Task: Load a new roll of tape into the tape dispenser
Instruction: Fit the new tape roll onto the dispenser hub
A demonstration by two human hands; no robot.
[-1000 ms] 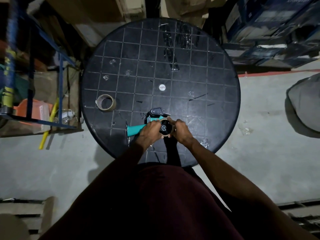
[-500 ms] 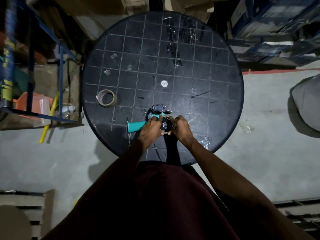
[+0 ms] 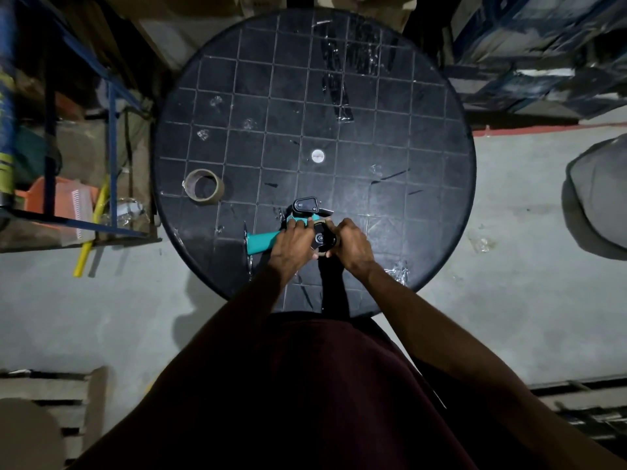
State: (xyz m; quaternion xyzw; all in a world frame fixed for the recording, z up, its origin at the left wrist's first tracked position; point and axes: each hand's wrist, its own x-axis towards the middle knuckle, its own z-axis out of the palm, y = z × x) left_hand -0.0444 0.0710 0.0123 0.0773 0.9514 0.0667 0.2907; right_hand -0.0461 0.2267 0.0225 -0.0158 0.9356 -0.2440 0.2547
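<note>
A teal-handled tape dispenser (image 3: 263, 241) lies near the front edge of the round black table (image 3: 424, 164), with its black head pointing away from me. My left hand (image 3: 292, 244) grips the dispenser's body beside the black hub. My right hand (image 3: 351, 244) is closed on the roll of tape (image 3: 320, 239) that sits around the hub; only a thin brown rim of the roll shows. A second brown tape roll (image 3: 204, 185) lies flat on the table's left side, apart from both hands.
Crumpled bits of clear tape (image 3: 398, 269) and stuck tape strips (image 3: 339, 86) lie on the table, with a small white disc (image 3: 317, 156) at its centre. A blue metal rack (image 3: 112, 137) stands left, dark crates (image 3: 543, 45) back right, a grey object (image 3: 600, 195) on the floor right.
Both hands stay on the dispenser and the roll at the hub, with only small finger shifts. The camera view has drifted slightly.
</note>
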